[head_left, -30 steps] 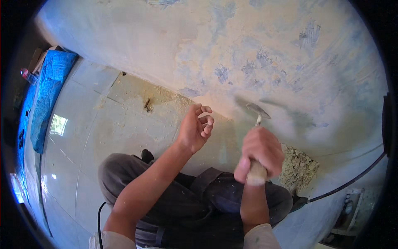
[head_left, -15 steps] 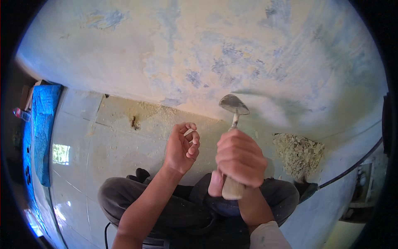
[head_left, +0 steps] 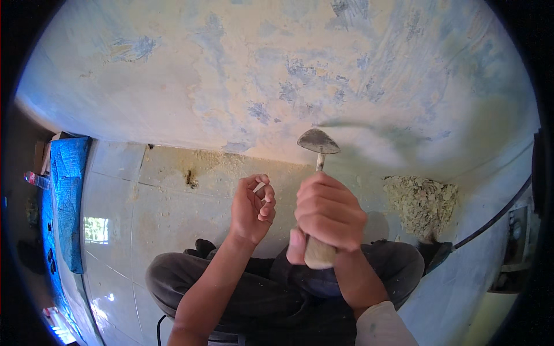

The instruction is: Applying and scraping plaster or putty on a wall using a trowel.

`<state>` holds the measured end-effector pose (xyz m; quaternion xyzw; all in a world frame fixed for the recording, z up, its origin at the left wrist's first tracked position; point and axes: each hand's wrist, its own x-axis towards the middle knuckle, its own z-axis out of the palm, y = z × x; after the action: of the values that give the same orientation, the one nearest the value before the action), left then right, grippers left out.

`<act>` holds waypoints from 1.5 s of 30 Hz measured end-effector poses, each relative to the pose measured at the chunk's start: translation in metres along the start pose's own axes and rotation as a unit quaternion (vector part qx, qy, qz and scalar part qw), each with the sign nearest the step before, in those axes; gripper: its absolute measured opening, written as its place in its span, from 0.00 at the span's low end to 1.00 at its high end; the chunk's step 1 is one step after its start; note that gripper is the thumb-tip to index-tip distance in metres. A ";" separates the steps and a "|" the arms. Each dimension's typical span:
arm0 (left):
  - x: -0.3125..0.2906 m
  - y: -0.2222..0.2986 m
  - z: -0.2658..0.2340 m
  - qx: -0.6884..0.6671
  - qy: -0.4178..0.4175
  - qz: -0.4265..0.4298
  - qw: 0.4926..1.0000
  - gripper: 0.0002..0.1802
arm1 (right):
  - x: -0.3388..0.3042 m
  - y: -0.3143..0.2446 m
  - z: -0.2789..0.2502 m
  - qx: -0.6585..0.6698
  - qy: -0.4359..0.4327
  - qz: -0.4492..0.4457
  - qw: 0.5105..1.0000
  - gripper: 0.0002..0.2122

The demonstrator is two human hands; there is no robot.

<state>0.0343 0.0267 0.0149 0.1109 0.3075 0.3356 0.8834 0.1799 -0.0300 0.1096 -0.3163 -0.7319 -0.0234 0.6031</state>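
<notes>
In my right hand (head_left: 332, 216), fingers wrapped round its wooden handle, is a small trowel (head_left: 319, 142). Its grey blade is a rounded triangle pointing away from me, close to the foot of the wall (head_left: 173, 98); whether it touches the surface I cannot tell. Patches of blue and grey show through the wall's pale, worn coating. My left hand (head_left: 253, 210) hovers to the left of the trowel, palm turned inward, fingers loosely curled and apart, with nothing in it.
Pale flakes lie heaped (head_left: 424, 205) on the tiled floor (head_left: 167, 219) at right, beside a dark tool with a long handle (head_left: 493, 219). Crumbs and a small brown piece (head_left: 190, 179) lie along the wall. At left are a blue sheet-covered slab (head_left: 66, 202) and a plastic bottle (head_left: 37, 180).
The view has shifted and turned slightly. The trowel blade, still in my right hand, sits a little further left in the picture and points more straight ahead. My left hand keeps its pose.
</notes>
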 end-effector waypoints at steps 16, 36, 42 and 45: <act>-0.004 0.000 0.004 -0.006 0.000 -0.002 1.000 0.13 | -0.014 0.006 0.012 0.027 -0.030 -0.005 0.999 0.08; 0.000 -0.013 0.004 0.007 0.028 0.011 1.000 0.13 | 0.002 -0.008 0.012 0.085 -0.002 -0.043 0.995 0.06; 0.000 -0.011 0.004 0.006 0.031 0.009 0.999 0.13 | 0.001 -0.005 0.014 0.040 -0.002 0.010 0.999 0.06; -0.001 -0.009 0.003 0.000 0.024 -0.005 1.000 0.13 | -0.004 -0.002 0.015 0.058 0.002 0.002 0.998 0.07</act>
<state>0.0404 0.0190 0.0139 0.1014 0.3289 0.3337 0.8776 0.1663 -0.0271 0.1028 -0.2825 -0.7300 0.0198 0.6220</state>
